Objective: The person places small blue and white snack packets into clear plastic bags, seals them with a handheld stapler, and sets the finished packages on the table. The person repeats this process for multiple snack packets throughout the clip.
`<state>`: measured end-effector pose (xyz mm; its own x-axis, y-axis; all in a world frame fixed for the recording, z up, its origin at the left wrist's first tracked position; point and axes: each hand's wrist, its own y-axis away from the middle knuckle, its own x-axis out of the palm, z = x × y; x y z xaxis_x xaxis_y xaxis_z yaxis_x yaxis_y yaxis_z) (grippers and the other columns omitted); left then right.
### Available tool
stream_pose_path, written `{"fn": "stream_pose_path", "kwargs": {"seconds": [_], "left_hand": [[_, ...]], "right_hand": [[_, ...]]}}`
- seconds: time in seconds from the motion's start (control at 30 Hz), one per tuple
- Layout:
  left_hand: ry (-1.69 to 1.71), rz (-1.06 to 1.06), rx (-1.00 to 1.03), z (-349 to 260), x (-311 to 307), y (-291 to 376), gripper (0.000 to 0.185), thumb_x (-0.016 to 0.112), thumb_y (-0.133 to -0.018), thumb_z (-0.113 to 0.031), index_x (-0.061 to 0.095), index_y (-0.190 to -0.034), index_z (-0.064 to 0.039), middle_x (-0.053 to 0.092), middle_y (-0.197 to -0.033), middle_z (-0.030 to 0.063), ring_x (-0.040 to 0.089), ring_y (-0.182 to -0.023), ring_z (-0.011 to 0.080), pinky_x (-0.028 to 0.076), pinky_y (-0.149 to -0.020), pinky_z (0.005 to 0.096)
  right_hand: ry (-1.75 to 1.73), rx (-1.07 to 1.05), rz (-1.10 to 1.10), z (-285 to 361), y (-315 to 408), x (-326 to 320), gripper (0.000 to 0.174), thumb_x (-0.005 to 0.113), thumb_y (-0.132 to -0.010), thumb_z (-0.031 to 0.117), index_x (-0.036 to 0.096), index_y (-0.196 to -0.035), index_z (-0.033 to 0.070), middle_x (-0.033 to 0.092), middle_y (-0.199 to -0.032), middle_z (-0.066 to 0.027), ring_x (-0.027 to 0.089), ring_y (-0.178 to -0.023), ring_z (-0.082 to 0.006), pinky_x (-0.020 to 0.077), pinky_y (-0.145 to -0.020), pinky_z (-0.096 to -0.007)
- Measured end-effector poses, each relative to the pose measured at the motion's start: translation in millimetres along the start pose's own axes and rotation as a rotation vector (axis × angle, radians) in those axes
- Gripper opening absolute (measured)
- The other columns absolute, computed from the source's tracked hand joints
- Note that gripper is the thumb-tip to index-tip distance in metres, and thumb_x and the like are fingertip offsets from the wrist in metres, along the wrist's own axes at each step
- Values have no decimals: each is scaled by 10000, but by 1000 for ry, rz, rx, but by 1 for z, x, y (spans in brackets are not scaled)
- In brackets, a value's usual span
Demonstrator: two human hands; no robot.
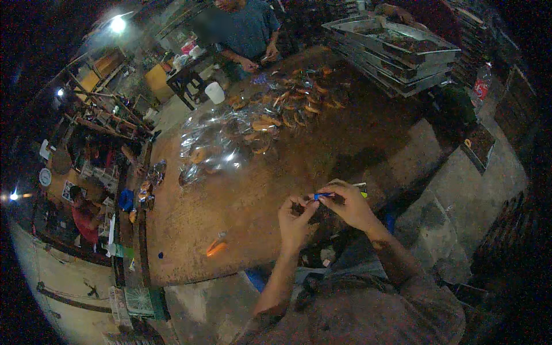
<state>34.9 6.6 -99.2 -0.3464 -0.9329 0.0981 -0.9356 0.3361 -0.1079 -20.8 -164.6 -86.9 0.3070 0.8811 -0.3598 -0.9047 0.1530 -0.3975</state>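
Observation:
Over the near edge of a brown wooden table (185,220), my left hand (295,220) and my right hand (348,205) meet at the fingertips. A small blue object (321,196) is pinched between them; its exact kind is too small to tell. Left of my hands, an orange-handled tool (217,247) lies on the tabletop, its type blurred. A tiny dark blue piece (161,255) rests near the table's left corner. Just beyond my right wrist shows a yellow-green item (364,195), partly hidden by the hand.
Transparent plastic packets (215,142) with orange-brown pieces spread across the table's far half. Stacked metal trays (414,64) stand at the far right. A person (248,34) works across the table, near a white bucket (214,92). Another person (86,220) is at far left.

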Motion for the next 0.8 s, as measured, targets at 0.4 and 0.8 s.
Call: {"fn": "stream_pose_path", "kwargs": {"seconds": [0.4, 0.8], "left_hand": [[-201, -128, 41, 0, 4, 4, 215, 753, -834, 5, 550, -870, -56, 635, -899, 30, 576, -837, 94, 475, -763, 255], [30, -144, -12, 2, -1, 4, 244, 738, -845, 21, 511, -828, -68, 658, -951, 68, 602, -897, 124, 500, -803, 279]], "right_hand": [[60, -54, 25, -2, -1, -3, 211, 713, -887, 121, 686, -1064, 11, 673, -1008, -126, 657, -946, -260, 516, -825, -347], [312, 74, -154, -76, 14, -14, 420, 706, -898, 300, 635, -1241, 68, 595, -1233, -132, 554, -1158, -332, 448, -999, -426]]}}
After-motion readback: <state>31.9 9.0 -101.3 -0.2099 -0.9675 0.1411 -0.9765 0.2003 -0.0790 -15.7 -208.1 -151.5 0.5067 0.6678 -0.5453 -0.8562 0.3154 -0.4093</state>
